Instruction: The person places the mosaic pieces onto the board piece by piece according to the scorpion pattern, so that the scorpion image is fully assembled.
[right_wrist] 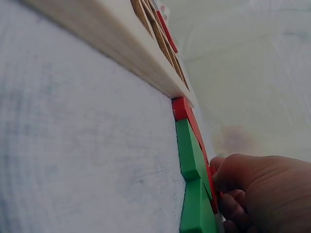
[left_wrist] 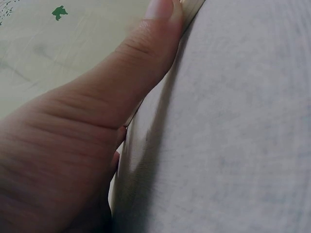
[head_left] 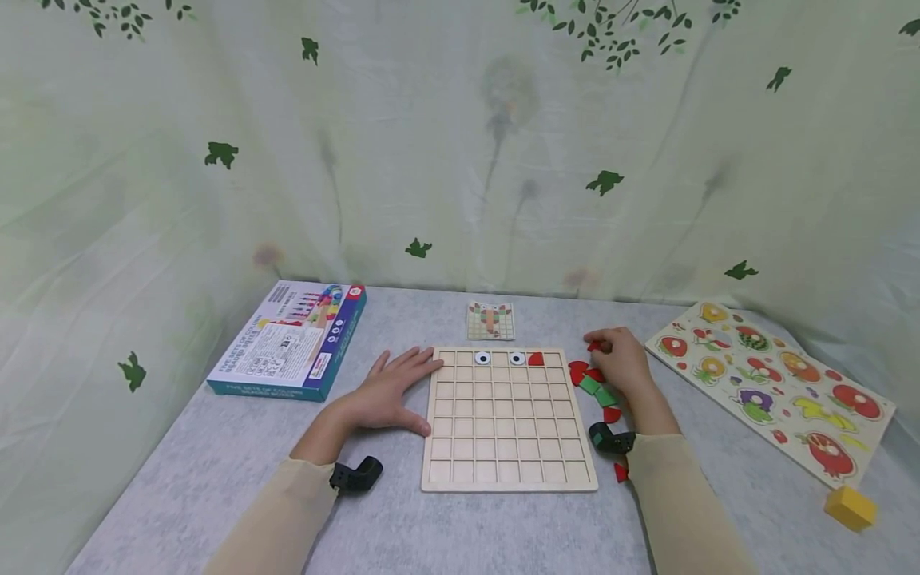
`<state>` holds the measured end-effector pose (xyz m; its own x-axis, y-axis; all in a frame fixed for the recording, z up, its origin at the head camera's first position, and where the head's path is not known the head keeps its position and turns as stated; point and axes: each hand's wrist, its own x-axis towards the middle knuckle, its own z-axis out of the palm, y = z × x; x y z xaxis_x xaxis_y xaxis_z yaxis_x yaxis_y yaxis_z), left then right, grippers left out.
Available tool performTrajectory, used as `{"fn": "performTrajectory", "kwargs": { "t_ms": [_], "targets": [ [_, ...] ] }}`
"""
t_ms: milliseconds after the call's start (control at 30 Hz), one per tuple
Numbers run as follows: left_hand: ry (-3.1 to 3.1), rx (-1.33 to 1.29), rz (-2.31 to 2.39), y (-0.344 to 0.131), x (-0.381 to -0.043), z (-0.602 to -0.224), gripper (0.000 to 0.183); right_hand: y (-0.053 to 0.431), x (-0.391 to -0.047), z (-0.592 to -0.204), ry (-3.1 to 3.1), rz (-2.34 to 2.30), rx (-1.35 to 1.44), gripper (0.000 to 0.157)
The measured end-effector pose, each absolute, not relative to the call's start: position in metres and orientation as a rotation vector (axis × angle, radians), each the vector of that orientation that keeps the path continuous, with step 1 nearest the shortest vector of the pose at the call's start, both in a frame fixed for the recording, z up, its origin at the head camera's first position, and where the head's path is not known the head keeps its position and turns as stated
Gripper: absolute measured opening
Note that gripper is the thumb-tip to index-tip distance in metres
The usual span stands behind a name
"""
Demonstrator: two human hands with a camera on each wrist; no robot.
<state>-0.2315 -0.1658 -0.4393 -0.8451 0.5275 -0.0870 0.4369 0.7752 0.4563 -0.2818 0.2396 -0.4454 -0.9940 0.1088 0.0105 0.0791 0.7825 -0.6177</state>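
A wooden grid board [head_left: 510,431] lies on the table with two eye pieces [head_left: 482,358] and a red quarter-round piece [head_left: 536,359] in its top row. My left hand [head_left: 388,391] spreads its fingers at the board's left side, thumb and fingertips at the edge; the left wrist view shows the thumb [left_wrist: 141,63] against it. Beyond the board's upper right corner, my right hand [head_left: 620,359] pinches a small red piece [head_left: 593,346], mostly covered by its fingers. Just below that hand are loose red pieces [head_left: 578,372] and green pieces [head_left: 605,397], also in the right wrist view.
A small pattern card [head_left: 491,321] lies behind the board. At the left is a blue-edged box [head_left: 287,339]. To the right lies a fruit puzzle board [head_left: 776,383], with a yellow block [head_left: 850,509] at its near corner. A printed curtain [head_left: 446,160] hangs behind the table.
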Motion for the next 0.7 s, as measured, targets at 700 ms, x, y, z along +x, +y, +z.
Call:
{"fn": "performTrajectory", "kwargs": {
  "t_ms": [700],
  "targets": [
    [2.758,0.762,0.632,-0.1662,-0.2307,-0.4386,0.112,0.2368,-0.2791,-0.4428,-2.891,1.036,-0.119,0.031]
  ]
}}
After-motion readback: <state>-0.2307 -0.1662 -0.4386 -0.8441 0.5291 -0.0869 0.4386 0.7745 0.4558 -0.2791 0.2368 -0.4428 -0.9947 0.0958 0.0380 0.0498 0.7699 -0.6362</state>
